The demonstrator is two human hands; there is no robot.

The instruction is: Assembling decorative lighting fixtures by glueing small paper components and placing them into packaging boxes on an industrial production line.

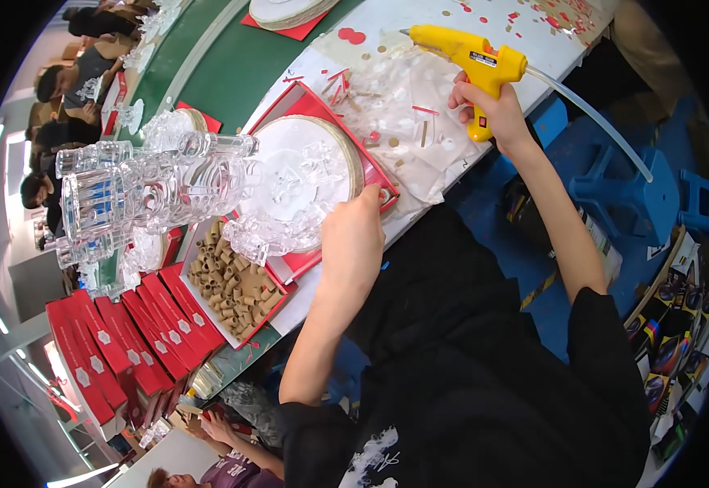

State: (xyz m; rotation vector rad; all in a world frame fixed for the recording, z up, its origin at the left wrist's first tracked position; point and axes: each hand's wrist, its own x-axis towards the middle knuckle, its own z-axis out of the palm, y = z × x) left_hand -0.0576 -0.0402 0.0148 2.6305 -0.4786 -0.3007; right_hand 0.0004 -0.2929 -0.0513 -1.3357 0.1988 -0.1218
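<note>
In my right hand [493, 114] is a yellow hot glue gun [476, 61], my fingers wrapped round its handle; its nozzle points left over the table and a long pale glue stick [598, 110] trails from its back. My left hand [353, 240] is closed at the near corner of an open red box [379, 167]. A small round end shows by its fingertips, but what it grips is mostly hidden. Inside the box lies a round white base with a rope-like rim [340, 150]. Beside it, a tall clear ornament of tubes and tiers [151, 191] reaches left.
A tray of short cardboard tubes [232, 285] sits left of my left arm, near a row of red boxes [127, 346]. Crumpled plastic sheeting [415, 154] and scraps cover the table. A green conveyor [216, 61] runs beyond; other people work along it. Blue stools [627, 191] stand at right.
</note>
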